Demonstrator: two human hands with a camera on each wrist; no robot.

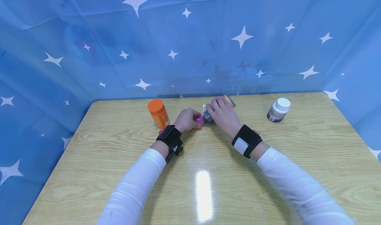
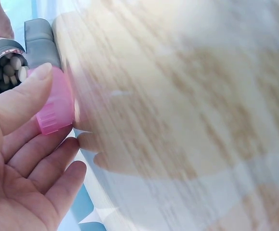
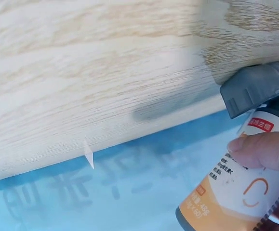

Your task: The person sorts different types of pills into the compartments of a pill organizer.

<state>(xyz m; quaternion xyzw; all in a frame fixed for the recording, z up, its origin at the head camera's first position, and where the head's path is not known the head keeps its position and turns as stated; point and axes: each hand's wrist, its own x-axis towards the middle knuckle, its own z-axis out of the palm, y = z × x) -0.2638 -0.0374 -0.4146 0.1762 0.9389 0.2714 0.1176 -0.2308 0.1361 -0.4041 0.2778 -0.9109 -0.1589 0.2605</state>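
Note:
In the head view, my left hand (image 1: 187, 120) pinches the pink part of a small pink-and-grey pill box (image 1: 199, 120). Seen from the left wrist, the thumb lies across that pink part (image 2: 57, 108), and a grey part (image 2: 40, 42) extends beyond it. My right hand (image 1: 225, 117) grips a white-and-orange pill bottle (image 3: 240, 185), tilted with its mouth toward the box. Several pale tablets (image 2: 10, 68) show inside the bottle's uncapped mouth, right at the box. The grey end (image 3: 257, 91) is beside the bottle neck in the right wrist view.
An orange bottle (image 1: 159, 114) with an orange cap stands left of my left hand. A white bottle (image 1: 278, 110) with a dark label stands to the right. Behind the wooden table (image 1: 232, 185) hangs a blue star-patterned cloth (image 1: 208, 46).

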